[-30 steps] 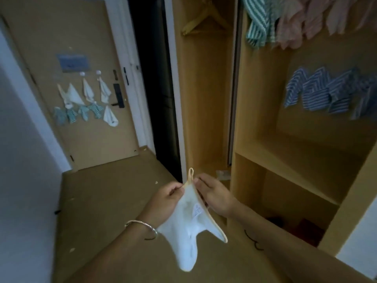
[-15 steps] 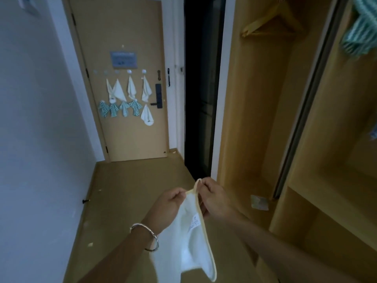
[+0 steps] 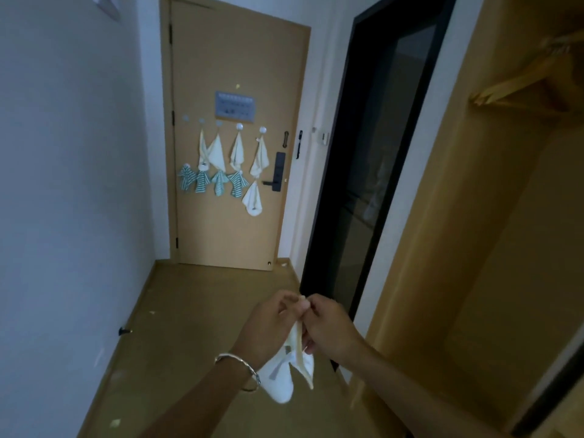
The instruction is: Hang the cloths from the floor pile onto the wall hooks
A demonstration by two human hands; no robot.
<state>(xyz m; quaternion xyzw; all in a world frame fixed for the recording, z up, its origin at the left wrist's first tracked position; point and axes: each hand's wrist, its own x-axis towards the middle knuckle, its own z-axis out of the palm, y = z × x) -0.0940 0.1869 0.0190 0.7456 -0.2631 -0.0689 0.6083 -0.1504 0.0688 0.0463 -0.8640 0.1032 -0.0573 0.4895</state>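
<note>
My left hand (image 3: pixel 271 324) and right hand (image 3: pixel 330 330) both pinch the cloth (image 3: pixel 281 374) by its top corner, near and low. I should spread that corner taut, walk to the far door (image 3: pixel 234 235), then slip it fully over the bare left hook (image 3: pixel 185 117).

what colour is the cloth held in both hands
The cloth is white with pale yellow trim, best seen in the head view.

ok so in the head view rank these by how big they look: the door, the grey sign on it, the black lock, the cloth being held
1. door
2. white cloth, though nearness to the camera inflates it
3. grey sign
4. black lock
</note>
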